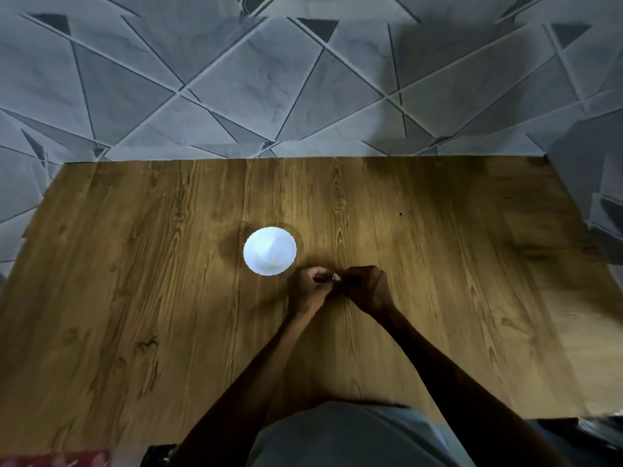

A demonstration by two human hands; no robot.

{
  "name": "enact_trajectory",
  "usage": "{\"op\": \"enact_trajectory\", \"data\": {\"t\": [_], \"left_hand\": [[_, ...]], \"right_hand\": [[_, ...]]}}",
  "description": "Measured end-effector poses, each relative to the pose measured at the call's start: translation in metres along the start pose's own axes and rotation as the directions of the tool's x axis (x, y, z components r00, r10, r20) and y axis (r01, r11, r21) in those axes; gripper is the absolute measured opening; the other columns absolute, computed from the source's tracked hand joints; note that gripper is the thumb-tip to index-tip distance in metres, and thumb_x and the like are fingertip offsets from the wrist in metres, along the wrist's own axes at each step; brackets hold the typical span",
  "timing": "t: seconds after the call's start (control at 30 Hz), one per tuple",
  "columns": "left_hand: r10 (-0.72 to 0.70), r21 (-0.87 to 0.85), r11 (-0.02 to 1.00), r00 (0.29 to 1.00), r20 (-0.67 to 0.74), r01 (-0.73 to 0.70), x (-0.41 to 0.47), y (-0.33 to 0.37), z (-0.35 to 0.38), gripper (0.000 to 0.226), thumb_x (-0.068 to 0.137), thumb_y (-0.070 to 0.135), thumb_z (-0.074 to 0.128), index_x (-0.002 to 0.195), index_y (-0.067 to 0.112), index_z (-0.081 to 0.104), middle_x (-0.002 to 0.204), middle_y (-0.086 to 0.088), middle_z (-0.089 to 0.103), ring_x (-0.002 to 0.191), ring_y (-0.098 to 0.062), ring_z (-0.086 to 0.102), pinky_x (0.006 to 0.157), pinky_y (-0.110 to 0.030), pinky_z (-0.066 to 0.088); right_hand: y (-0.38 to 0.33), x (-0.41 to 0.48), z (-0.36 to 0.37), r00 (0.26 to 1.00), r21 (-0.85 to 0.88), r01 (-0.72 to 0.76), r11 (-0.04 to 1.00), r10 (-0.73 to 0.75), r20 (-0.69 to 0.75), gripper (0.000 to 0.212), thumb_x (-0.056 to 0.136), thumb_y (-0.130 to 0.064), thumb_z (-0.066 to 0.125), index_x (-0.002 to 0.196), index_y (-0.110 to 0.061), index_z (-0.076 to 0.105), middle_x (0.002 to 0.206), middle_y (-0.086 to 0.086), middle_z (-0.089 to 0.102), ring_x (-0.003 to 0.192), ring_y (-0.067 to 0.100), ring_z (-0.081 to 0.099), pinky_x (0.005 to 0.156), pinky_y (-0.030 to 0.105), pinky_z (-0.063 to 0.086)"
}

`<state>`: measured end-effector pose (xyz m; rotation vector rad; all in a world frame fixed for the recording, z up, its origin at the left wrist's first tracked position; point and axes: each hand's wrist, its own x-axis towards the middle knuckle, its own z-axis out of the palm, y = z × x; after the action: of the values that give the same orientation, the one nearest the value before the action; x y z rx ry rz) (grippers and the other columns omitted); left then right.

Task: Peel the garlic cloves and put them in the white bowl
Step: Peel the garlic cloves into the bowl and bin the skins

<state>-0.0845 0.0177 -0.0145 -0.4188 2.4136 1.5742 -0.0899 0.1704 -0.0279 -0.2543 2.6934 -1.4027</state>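
Observation:
A small white bowl point(269, 251) with a scalloped rim stands near the middle of the wooden table point(135, 298); a faint pale shape lies at its near inside edge. Just right of and below the bowl, my left hand point(308, 286) and my right hand point(365, 286) meet with curled fingers. Between their fingertips they pinch a small pale garlic clove point(336, 277), mostly hidden by the fingers. Both hands hover close to the tabletop, apart from the bowl.
The table's far edge meets a grey wall with a geometric pattern point(303, 79). A red patterned thing point(57, 458) shows at the bottom left corner. My grey-clad torso point(354, 436) covers the table's near edge.

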Motion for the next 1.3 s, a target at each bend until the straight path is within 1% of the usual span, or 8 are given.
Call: {"op": "enact_trajectory", "data": {"t": [0.33,0.53,0.67,0.8,0.9,1.07,1.2,1.3], "left_hand": [[-0.184,-0.193,0.966,0.982,-0.032,0.174,-0.001,0.001,0.004,0.010,0.088,0.021,0.071,0.097,0.018,0.071,0.091,0.009,0.069,0.085,-0.005,0.063,0.068,-0.012,0.048],[-0.221,-0.313,0.926,0.975,0.008,0.213,-0.002,-0.006,-0.001,0.005,0.086,0.011,0.071,0.090,0.015,0.071,0.085,0.005,0.072,0.082,-0.008,0.067,0.066,-0.013,0.052],[-0.185,-0.344,0.922,0.983,0.010,0.177,-0.002,-0.009,-0.006,0.007,0.083,0.010,0.075,0.083,0.016,0.073,0.086,-0.001,0.075,0.088,-0.017,0.071,0.078,-0.023,0.057],[-0.140,-0.213,0.967,0.990,-0.001,0.137,0.001,-0.013,-0.012,0.007,0.085,0.015,0.073,0.088,0.021,0.072,0.093,0.005,0.073,0.095,-0.012,0.066,0.085,-0.022,0.054],[-0.129,-0.071,0.989,0.991,0.045,0.132,0.001,-0.014,-0.016,0.013,0.089,0.014,0.066,0.099,0.020,0.071,0.104,0.003,0.070,0.101,-0.014,0.061,0.092,-0.029,0.050],[-0.094,-0.048,0.994,0.993,0.077,0.098,-0.006,-0.010,-0.019,0.015,0.088,0.008,0.064,0.098,0.016,0.072,0.101,0.001,0.072,0.099,-0.014,0.064,0.090,-0.030,0.053],[-0.042,-0.145,0.988,0.998,0.057,0.050,-0.016,-0.006,-0.019,0.020,0.087,-0.004,0.062,0.098,0.009,0.073,0.091,0.004,0.072,0.085,-0.001,0.064,0.072,-0.007,0.048],[0.006,-0.144,0.990,0.997,0.077,0.005,-0.021,-0.009,-0.017,0.021,0.086,-0.004,0.065,0.102,0.007,0.073,0.093,0.001,0.072,0.083,0.004,0.063,0.072,-0.006,0.047]], "right_hand": [[0.001,-0.003,0.004,0.968,0.182,-0.178,0.967,0.205,-0.142,0.012,0.090,-0.019,0.071,0.093,-0.009,0.076,0.081,-0.001,0.075,0.067,0.004,0.070,0.058,0.019,0.056],[-0.001,0.009,0.003,0.972,-0.018,-0.160,0.987,0.155,-0.176,0.013,0.092,-0.021,0.068,0.089,-0.011,0.075,0.079,0.001,0.074,0.064,0.001,0.065,0.054,0.009,0.049],[-0.003,0.011,0.005,0.986,-0.260,-0.133,0.957,0.101,-0.131,0.018,0.096,-0.029,0.061,0.097,-0.014,0.072,0.090,0.000,0.070,0.071,0.011,0.064,0.060,0.024,0.053],[-0.008,0.001,0.003,0.995,-0.333,0.032,0.942,-0.063,-0.083,0.018,0.093,-0.015,0.063,0.110,-0.012,0.070,0.106,0.002,0.063,0.084,0.013,0.063,0.067,0.020,0.051],[-0.010,-0.003,0.003,0.991,-0.282,0.127,0.951,-0.111,0.072,0.019,0.089,-0.011,0.067,0.107,-0.015,0.071,0.105,0.000,0.069,0.087,0.009,0.067,0.073,0.024,0.058],[-0.012,-0.003,0.003,0.988,-0.163,0.154,0.974,-0.152,0.029,0.012,0.083,-0.009,0.076,0.092,-0.016,0.074,0.088,-0.003,0.071,0.076,0.004,0.067,0.066,0.027,0.058],[-0.014,-0.008,0.004,0.998,0.178,-0.021,0.984,0.030,-0.048,0.011,0.079,-0.005,0.079,0.086,-0.013,0.076,0.081,0.000,0.075,0.073,0.011,0.072,0.067,0.033,0.061],[-0.016,-0.017,0.003,0.985,0.415,-0.146,0.898,0.169,-0.018,0.016,0.081,0.002,0.073,0.088,-0.012,0.075,0.083,0.006,0.076,0.079,0.022,0.074,0.073,0.042,0.061]]}}
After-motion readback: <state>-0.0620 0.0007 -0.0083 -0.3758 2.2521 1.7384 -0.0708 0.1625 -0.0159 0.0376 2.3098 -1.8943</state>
